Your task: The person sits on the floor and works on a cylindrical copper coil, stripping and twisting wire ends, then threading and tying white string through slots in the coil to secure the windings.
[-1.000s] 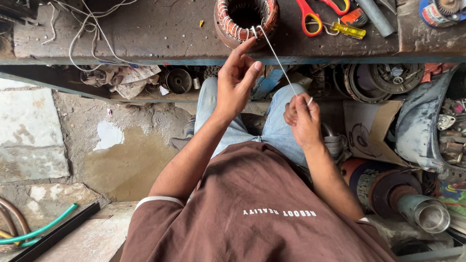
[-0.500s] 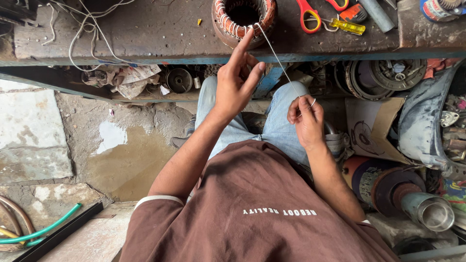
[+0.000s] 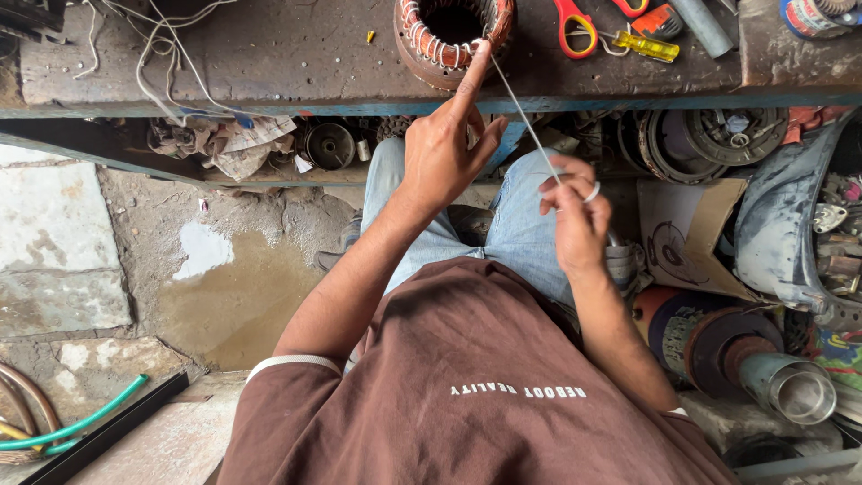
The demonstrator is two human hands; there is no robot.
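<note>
The round motor stator with copper-coloured windings and white lacing (image 3: 453, 36) stands on the worn, dark metal counter (image 3: 296, 63), at 12 o'clock from the person. Its near rim shows a row of white lacing loops; the far rim is cut off by the top of the view, so how much of the ring is laced cannot be told.

The left hand (image 3: 444, 153) is raised to the stator, index finger extended and its tip touching the near rim at the point where the thin white cord (image 3: 525, 126) leaves the winding. The remaining fingers are loosely curled and hold nothing.

The right hand (image 3: 575, 216) sits at 4 o'clock from the stator, above the lap. It is closed on the cord, which is pinched at the fingertips and runs taut in a straight diagonal up to the stator rim. A loop of cord shows beside the fingers.

Judged status: the lacing on the visible rim is in place and one stitch is under tension; the cord is uncut, so tying off and trimming appear to remain.

On the counter at 1 o'clock lie red-handled scissors (image 3: 575, 22) and a yellow-handled screwdriver (image 3: 648, 45). Loose white wires (image 3: 157, 54) lie at 10 o'clock.
</note>
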